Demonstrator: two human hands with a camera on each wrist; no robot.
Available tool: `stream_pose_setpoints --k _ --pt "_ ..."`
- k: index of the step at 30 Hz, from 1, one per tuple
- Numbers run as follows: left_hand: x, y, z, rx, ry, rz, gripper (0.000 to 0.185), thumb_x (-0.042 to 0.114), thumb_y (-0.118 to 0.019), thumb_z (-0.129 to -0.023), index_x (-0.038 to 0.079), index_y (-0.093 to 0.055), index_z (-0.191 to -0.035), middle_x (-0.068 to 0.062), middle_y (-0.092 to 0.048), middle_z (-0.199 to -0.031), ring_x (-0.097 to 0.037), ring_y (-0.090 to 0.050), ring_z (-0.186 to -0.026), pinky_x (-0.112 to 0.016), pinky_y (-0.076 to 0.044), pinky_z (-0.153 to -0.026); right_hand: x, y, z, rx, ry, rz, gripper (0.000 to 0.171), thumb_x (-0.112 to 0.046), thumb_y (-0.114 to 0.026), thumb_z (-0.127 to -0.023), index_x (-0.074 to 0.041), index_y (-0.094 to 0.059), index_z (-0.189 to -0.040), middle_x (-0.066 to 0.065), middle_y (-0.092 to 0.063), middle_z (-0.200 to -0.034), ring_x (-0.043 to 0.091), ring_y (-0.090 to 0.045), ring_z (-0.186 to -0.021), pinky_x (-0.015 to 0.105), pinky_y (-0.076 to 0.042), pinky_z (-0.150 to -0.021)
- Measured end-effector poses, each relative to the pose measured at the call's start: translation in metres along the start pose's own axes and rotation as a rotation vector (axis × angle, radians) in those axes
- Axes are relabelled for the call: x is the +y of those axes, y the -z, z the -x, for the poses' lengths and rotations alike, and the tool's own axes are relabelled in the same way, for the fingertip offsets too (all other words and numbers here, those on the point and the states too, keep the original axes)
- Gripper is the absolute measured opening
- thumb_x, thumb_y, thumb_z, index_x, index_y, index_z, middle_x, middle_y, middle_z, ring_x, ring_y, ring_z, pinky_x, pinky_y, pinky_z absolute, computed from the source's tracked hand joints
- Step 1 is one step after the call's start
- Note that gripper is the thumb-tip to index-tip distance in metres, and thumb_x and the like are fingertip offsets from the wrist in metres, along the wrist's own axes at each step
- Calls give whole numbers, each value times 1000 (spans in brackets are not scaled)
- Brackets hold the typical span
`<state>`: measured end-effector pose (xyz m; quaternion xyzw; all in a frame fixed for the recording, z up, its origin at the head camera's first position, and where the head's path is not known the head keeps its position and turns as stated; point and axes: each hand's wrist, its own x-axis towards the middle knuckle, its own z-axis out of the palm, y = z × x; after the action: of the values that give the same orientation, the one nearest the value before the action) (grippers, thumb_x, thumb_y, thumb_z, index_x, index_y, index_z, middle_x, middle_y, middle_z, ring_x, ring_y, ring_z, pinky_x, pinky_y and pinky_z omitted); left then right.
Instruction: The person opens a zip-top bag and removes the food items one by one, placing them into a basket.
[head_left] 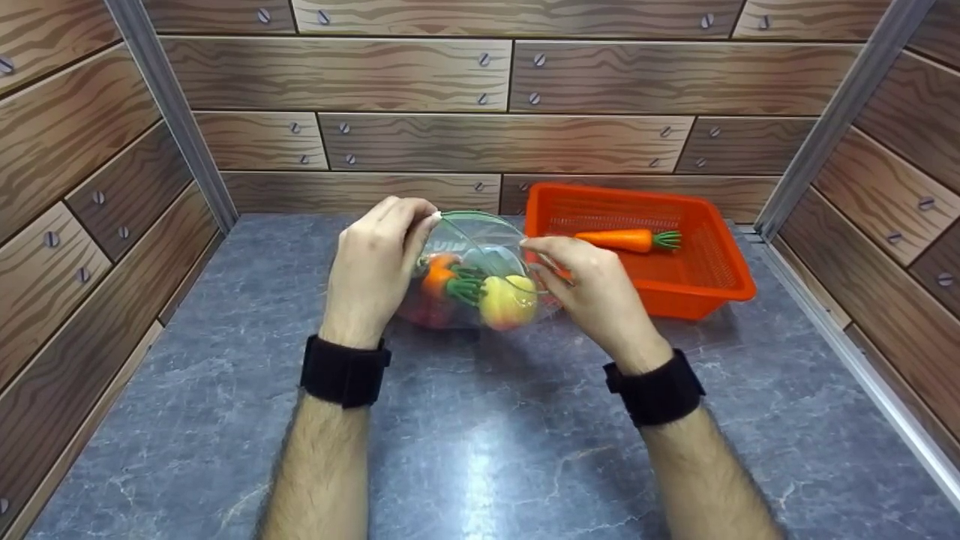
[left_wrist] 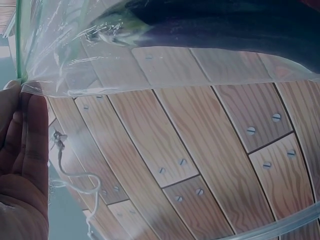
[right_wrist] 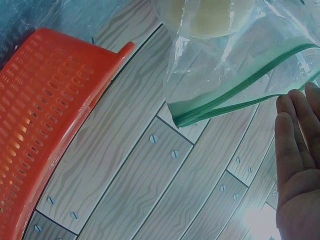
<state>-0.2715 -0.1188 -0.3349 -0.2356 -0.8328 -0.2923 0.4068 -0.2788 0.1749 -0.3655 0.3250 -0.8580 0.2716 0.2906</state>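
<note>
A clear zip bag (head_left: 465, 244) with a green zip edge hangs between both hands, its mouth spread apart. Inside show an orange carrot (head_left: 441, 276) with green tops, a yellow-red fruit (head_left: 510, 301) and something red and blurred lower left. The left wrist view shows a dark eggplant (left_wrist: 210, 27) through the plastic. My left hand (head_left: 373, 262) pinches one end of the bag's rim between thumb and fingers. With thumb and fingertips, my right hand (head_left: 589, 289) pinches the rim nearer its other end; in the right wrist view the green zip strip (right_wrist: 235, 90) runs to those fingers.
Right of the bag stands an orange-red plastic basket (head_left: 712, 247) with perforated walls, and another carrot (head_left: 622, 240) lies in it. The grey marbled table (head_left: 480, 435) is bounded by wood-patterned walls (head_left: 420, 142). Black bands (head_left: 345, 371) circle both wrists.
</note>
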Motion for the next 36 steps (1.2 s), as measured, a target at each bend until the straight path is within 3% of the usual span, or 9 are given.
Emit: stream_pose_setpoints --k 8,18,21,28,36 --pt "0 1 1 -30 -47 15 21 22 -71 -119 6 -83 -115 -10 -85 -106 -27 -81 -95 -43 -70 -88 1 -12 1 -77 -50 15 33 -4 -85 -107 -5 -84 -139 16 -87 -137 39 -84 -126 55 -69 -109" --pt "2 3 0 -142 -97 54 18 21 -73 -117 6 -83 -116 -11 -85 -108 -25 -83 -98 -40 -70 -89 10 -26 2 -278 -174 -37 37 -12 -87 -108 -7 -82 -144 14 -87 -137 33 -85 -119 53 -72 -101" --pt "2 4 0 -194 -86 81 17 20 -75 -116 6 -84 -115 -10 -86 -109 -25 -84 -98 -40 -71 -88 10 -29 3 -329 -202 -34 39 -11 -87 -107 -8 -81 -146 15 -86 -137 32 -85 -117 53 -72 -100" --pt "0 9 0 -343 -37 143 14 18 -77 -114 6 -85 -113 -10 -87 -108 -24 -83 -94 -39 -70 -84 11 -36 5 -414 -194 -25 48 -6 -91 -102 -1 -78 -147 19 -84 -143 37 -83 -130 54 -70 -111" --pt "-5 13 1 -544 80 187 10 14 -83 -111 6 -87 -114 -9 -89 -108 -22 -82 -96 -41 -71 -86 12 -45 8 -528 -207 -45 49 -2 -89 -100 0 -77 -148 17 -86 -138 34 -83 -125 53 -70 -110"
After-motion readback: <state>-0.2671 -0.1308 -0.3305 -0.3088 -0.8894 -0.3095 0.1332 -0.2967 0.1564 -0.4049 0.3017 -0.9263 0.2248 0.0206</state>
